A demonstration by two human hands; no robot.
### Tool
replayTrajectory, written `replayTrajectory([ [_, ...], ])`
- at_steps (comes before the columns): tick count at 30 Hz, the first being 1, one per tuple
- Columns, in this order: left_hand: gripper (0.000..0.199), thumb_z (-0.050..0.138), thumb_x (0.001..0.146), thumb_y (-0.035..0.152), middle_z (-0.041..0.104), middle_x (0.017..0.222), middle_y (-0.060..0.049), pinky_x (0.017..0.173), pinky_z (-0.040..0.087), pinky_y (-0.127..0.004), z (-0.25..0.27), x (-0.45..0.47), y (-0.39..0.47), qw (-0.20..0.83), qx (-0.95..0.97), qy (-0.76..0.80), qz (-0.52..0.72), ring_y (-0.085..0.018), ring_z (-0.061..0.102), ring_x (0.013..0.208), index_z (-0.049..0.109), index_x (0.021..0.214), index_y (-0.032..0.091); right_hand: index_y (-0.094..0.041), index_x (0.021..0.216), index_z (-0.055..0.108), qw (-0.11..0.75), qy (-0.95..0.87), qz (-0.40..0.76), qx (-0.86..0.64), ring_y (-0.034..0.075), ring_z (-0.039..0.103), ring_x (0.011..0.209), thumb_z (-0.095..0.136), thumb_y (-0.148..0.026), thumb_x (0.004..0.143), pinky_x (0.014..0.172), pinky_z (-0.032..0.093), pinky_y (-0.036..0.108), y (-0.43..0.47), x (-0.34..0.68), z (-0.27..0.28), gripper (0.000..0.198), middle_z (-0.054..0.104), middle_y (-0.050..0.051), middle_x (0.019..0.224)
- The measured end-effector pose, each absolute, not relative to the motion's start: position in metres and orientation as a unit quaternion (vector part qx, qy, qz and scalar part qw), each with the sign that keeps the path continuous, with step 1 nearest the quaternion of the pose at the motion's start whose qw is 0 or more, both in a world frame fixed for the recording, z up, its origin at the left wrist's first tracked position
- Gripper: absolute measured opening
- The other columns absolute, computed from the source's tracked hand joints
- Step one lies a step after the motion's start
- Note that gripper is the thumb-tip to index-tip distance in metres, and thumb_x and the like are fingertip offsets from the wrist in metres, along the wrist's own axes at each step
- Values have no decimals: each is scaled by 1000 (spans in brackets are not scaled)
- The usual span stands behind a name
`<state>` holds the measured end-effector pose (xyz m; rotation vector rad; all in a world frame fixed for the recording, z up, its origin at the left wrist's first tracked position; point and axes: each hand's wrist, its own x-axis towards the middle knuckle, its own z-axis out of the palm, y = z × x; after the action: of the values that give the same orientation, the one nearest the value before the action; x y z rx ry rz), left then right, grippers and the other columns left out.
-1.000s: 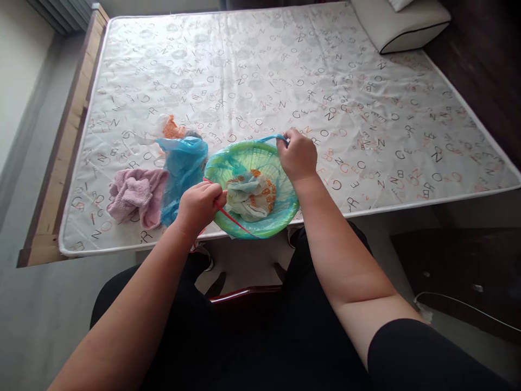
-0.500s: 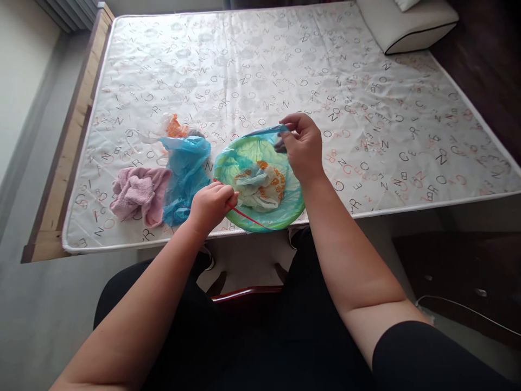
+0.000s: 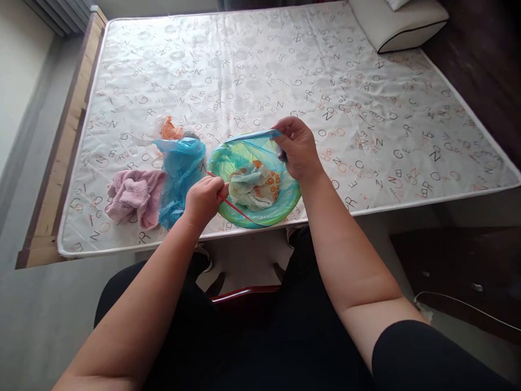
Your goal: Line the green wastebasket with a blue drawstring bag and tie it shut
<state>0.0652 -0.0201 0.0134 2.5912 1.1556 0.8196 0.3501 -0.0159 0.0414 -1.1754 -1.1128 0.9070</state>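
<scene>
Blue bin liner (image 3: 257, 139) pinched by the right hand (image 3: 299, 149), left hand (image 3: 206, 198) gripping red drawstring (image 3: 239, 210), and the mattress (image 3: 260, 70) reads N, R, O!

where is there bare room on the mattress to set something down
Bare mattress shows to the right of the right hand, up to the white cushion, and beyond the green-rimmed container toward the far edge. It is crowded at the near left, where the pink cloth, blue plastic bag, left hand and container sit close together.

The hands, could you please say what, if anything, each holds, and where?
Left hand: the red string, partway along. Right hand: the blue liner, by its far edge.
</scene>
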Motion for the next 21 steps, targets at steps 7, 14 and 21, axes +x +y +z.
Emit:
replayTrajectory([
  [7,39,58,96,26,45,64,-1,64,33,-33,13,62,-11,122,864,406,270,-19,46,66,32,67,24,-29,104,63,611,-454,444,-474,13,60,74,87,-68,80,53,49,24,-20,355,42,51,60,-2,88],
  [14,32,60,94,30,59,67,-2,68,43,-32,13,60,-5,155,817,437,342,-18,54,67,48,66,23,-27,104,61,610,-450,396,-518,17,68,87,78,-65,89,69,60,28,-13,354,40,45,64,1,96],
  [21,26,78,90,42,78,89,-4,94,59,-37,31,61,0,343,639,473,501,-19,74,89,65,79,23,-25,112,64,549,-501,231,-628,19,71,93,64,-66,100,72,60,30,-7,370,34,42,65,4,102],
])
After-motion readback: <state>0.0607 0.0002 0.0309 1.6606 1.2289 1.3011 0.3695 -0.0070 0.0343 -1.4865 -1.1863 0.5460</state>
